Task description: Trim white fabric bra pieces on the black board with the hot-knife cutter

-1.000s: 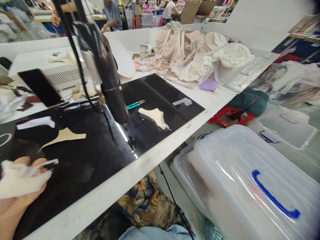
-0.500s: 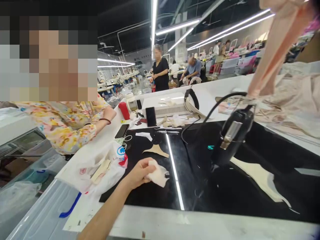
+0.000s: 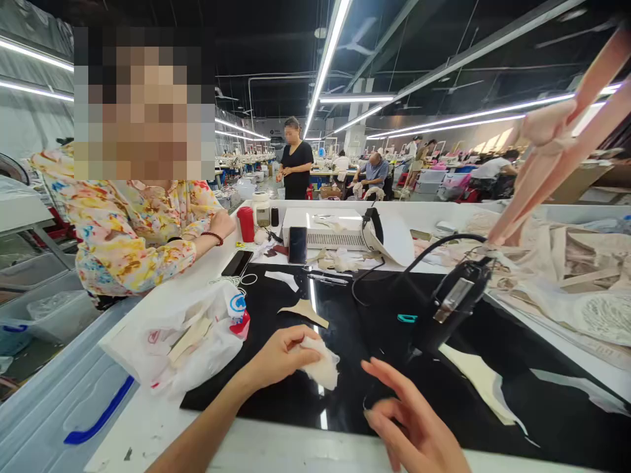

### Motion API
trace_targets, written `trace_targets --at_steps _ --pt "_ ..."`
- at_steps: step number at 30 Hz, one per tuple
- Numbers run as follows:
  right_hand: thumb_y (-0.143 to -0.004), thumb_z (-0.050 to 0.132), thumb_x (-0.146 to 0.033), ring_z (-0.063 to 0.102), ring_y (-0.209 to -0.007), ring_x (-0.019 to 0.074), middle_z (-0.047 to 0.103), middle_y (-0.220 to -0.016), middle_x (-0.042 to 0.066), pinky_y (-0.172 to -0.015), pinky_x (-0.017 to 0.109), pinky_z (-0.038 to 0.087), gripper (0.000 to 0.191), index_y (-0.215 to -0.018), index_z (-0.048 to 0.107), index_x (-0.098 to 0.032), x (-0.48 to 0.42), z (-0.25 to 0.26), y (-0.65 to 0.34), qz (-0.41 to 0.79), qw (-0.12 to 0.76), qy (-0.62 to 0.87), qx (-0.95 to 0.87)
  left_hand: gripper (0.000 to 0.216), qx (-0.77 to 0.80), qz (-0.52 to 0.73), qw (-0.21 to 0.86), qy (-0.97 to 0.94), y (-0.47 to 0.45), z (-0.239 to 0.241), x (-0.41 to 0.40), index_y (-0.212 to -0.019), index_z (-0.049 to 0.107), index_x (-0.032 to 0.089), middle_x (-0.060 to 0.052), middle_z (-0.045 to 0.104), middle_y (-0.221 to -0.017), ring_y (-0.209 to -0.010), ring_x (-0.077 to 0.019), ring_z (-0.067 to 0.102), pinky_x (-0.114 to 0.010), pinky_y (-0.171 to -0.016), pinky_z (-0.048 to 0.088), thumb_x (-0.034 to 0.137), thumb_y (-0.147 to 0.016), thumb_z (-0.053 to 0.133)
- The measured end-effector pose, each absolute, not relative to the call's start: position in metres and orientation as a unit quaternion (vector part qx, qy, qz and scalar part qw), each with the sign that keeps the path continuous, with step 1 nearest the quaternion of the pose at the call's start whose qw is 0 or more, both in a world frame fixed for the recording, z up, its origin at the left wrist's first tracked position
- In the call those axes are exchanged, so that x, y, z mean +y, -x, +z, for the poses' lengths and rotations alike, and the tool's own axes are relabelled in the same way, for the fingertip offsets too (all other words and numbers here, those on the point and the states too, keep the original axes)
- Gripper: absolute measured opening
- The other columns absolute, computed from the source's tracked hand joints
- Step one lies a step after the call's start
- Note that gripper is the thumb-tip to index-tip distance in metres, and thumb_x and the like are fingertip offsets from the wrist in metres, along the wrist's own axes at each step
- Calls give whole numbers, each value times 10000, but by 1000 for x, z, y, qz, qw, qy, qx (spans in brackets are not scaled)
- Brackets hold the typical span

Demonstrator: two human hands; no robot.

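Note:
My left hand (image 3: 283, 355) is closed on a crumpled piece of thin white fabric (image 3: 320, 368), held over the black table mat (image 3: 276, 410). To its right, my right hand (image 3: 411, 417) is empty, with fingers apart above the mat's front edge. A beige cut piece (image 3: 304, 312) lies just beyond my left hand, and a white cut piece (image 3: 282, 280) farther back. Right of my right hand lies a long cream cut piece (image 3: 480, 378). Above it a black handheld cutter (image 3: 456, 302) hangs by a knotted pink fabric strip (image 3: 532, 157).
A plastic bag (image 3: 197, 341) with scraps stands at the left. Behind the mat are phones (image 3: 298, 245), a red cup (image 3: 246, 224) and a white vented box (image 3: 335, 230). A co-worker in a floral shirt (image 3: 128, 243) leans on the table. Lace garments (image 3: 586, 282) are heaped at the right.
My right hand has come into view from the lower right, fingers apart. My left hand still holds the white fabric, now slightly farther right in view. The camera has tilted and turned.

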State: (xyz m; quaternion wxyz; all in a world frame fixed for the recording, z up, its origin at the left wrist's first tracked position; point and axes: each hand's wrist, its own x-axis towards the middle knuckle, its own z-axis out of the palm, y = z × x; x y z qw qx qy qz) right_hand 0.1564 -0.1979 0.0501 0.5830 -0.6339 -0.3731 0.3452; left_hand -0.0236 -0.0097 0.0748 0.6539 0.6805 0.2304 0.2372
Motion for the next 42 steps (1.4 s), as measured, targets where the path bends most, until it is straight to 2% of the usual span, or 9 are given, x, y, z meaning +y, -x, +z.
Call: trace_targets --at_steps 4,8,12,17,27,30,33,38,42 --pt "-693 816 -527 546 -558 107 614 -1349 126 -313 193 346 773 -1380 538 -309 -143 55 -138 382 603 590 -377 177 221 248 621 -710 24 78 -11 -938 691 158 27 588 -789 -683 -100 489 -214 -649 393 251 -788 707" --pt "-690 791 -610 451 -407 57 707 -986 93 -294 166 239 790 -1344 578 -221 -125 42 -134 450 555 590 -376 204 210 246 583 -745 25 76 -11 -994 722 181 10 647 -912 -812 -133 551 -225 -745 413 240 -799 701" --pt "-727 749 -664 263 -305 11 543 -558 -55 -324 175 178 636 -1129 682 -176 -121 36 -138 503 499 574 -410 244 224 238 550 -769 26 76 -11 -1037 734 206 24 658 -922 -804 -130 553 -215 -737 400 250 -797 720" --pt "-714 760 -669 266 -341 12 457 -503 -79 -368 181 167 532 -891 701 -171 -121 46 -141 511 487 592 -389 327 240 233 530 -779 24 73 -10 -1130 715 228 33 619 -904 -757 -118 510 -216 -714 380 289 -809 732" --pt "-784 681 -421 481 -425 100 625 -575 -9 -456 220 384 282 -916 771 -189 -119 55 -148 405 497 615 -458 319 239 247 491 -801 21 64 -8 -1123 725 233 43 511 -804 -713 -110 454 -224 -685 357 242 -805 737" --pt "-823 604 -261 556 -502 112 701 -772 22 -491 218 467 204 -909 784 -222 -122 60 -159 314 502 598 -540 194 210 233 489 -814 24 67 -5 -982 764 214 36 492 -781 -716 -113 439 -232 -691 348 258 -794 761" --pt "-889 547 -160 685 -699 137 737 -956 30 -617 200 545 267 -956 781 -267 -128 65 -173 188 484 557 -648 399 171 182 578 -776 31 69 5 -1040 758 219 27 511 -833 -735 -118 446 -234 -693 365 404 -703 864" --pt "-887 553 -38 731 -897 136 750 -995 24 -803 166 565 347 -1050 750 -272 -135 81 -186 51 461 455 -760 584 190 200 635 -722 35 75 21 -1158 693 194 -43 607 -961 -840 -149 528 -261 -782 426 695 -939 487" --pt "-924 552 -45 735 -862 128 751 -994 45 -778 162 578 324 -1087 743 -249 -132 92 -180 64 463 382 -797 798 170 81 680 -708 27 79 10 -1061 732 162 -98 711 -990 -898 -194 638 -307 -841 482 842 -885 353"
